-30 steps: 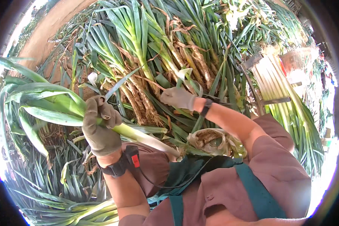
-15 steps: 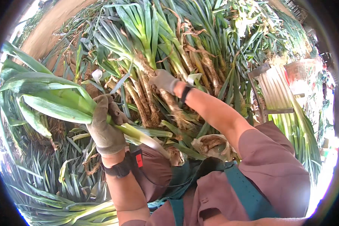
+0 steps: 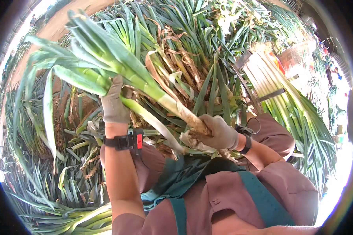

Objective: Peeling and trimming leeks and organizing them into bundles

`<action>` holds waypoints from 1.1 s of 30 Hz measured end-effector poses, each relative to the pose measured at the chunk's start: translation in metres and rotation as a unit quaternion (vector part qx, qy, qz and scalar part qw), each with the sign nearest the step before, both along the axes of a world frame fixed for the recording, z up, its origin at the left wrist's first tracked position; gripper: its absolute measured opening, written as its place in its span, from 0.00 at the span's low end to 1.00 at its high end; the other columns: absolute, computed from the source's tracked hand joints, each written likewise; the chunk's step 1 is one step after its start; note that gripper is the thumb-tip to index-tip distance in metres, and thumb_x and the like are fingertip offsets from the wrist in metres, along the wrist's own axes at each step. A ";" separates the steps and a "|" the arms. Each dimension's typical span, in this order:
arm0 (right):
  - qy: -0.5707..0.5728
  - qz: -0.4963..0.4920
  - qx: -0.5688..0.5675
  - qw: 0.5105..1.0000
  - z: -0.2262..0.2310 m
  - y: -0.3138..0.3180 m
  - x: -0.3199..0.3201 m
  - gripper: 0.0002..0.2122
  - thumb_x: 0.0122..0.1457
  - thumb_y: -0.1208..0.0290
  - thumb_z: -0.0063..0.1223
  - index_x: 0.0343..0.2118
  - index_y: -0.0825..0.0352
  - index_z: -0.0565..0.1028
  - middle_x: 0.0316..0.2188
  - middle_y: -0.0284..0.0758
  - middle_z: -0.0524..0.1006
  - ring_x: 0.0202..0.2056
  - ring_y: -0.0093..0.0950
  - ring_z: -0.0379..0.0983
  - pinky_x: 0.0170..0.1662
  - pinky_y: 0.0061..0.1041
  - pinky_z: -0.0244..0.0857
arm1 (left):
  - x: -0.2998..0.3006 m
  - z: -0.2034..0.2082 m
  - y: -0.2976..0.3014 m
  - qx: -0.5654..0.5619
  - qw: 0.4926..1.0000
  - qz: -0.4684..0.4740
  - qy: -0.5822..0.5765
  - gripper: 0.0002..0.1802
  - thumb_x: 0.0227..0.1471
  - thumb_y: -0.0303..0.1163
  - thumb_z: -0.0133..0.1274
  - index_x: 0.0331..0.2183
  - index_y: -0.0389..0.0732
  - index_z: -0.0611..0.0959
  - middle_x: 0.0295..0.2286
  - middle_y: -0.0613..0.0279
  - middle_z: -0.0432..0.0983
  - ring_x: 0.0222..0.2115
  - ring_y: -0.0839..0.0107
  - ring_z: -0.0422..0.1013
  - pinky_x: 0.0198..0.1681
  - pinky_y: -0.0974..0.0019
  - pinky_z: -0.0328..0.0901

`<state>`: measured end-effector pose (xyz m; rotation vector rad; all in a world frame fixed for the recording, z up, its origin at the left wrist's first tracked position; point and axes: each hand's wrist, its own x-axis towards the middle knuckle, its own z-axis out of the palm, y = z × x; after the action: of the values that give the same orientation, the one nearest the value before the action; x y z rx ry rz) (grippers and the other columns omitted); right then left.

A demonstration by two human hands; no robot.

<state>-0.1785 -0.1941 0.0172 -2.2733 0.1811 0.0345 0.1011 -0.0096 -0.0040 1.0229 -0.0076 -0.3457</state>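
The person wears a teal apron [image 3: 176, 176] over mauve clothing, with both hands in dirt-marked gloves. Toward 4 o'clock, just beyond the apron, the right hand [image 3: 220, 133] is closed around the brown, soil-stained base of an unpeeled leek [image 3: 172, 103], which slants up toward 10 o'clock, its green leaves fanning out there. Toward 10 o'clock, the left hand [image 3: 115, 105] curls around a cleaner leek [image 3: 153, 119], whose pale end points at the lap; whether it also touches the soiled one cannot be told. Loose green leaves [image 3: 78, 188] spread at 8 o'clock. Around 2 o'clock, a bundle of pale-stemmed leeks [image 3: 267, 72] lies in a frame [image 3: 273, 95], roots upward. Farther off, at 12 o'clock, a heap of unpeeled leeks [image 3: 188, 51] stretches away, and brown ground [image 3: 80, 5] shows at 11 o'clock.
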 end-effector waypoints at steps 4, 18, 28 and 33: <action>-0.007 0.020 0.152 0.988 -0.028 -0.014 -0.028 0.21 0.61 0.59 0.56 0.49 0.72 0.74 0.34 0.39 0.81 0.36 0.29 0.78 0.38 0.28 0.70 | -0.034 0.038 -0.012 0.022 0.989 -0.134 -0.063 0.21 0.55 0.36 0.58 0.50 0.43 0.77 0.38 0.66 0.78 0.35 0.73 0.74 0.31 0.69 0.65; 0.132 0.118 0.751 0.636 -0.057 0.002 0.026 0.14 0.67 0.64 0.44 0.40 0.71 0.76 0.23 0.40 0.76 0.23 0.34 0.74 0.28 0.31 0.70 | -0.059 0.031 -0.023 0.057 0.956 -0.262 -0.122 0.18 0.52 0.35 0.60 0.43 0.37 0.79 0.34 0.61 0.78 0.27 0.73 0.74 0.26 0.71 0.67; -0.022 -0.083 0.021 0.996 0.002 -0.044 0.015 0.11 0.62 0.67 0.50 0.37 0.71 0.76 0.23 0.35 0.76 0.24 0.27 0.72 0.28 0.27 0.68 | -0.051 0.008 -0.027 0.099 0.962 -0.236 -0.097 0.11 0.54 0.27 0.57 0.40 0.35 0.80 0.31 0.60 0.78 0.26 0.73 0.73 0.29 0.69 0.68; -0.102 -0.112 0.089 0.984 0.000 -0.020 0.081 0.10 0.59 0.68 0.54 0.36 0.71 0.76 0.23 0.33 0.76 0.24 0.24 0.72 0.28 0.25 0.67 | -0.053 0.007 -0.044 0.153 0.952 -0.224 -0.138 0.11 0.53 0.26 0.58 0.40 0.34 0.81 0.31 0.60 0.78 0.25 0.73 0.72 0.28 0.70 0.67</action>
<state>-0.0975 -0.2143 0.0173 -2.0494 0.3116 -0.2889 0.0481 -0.0536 0.0031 1.3728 -0.4582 -0.6272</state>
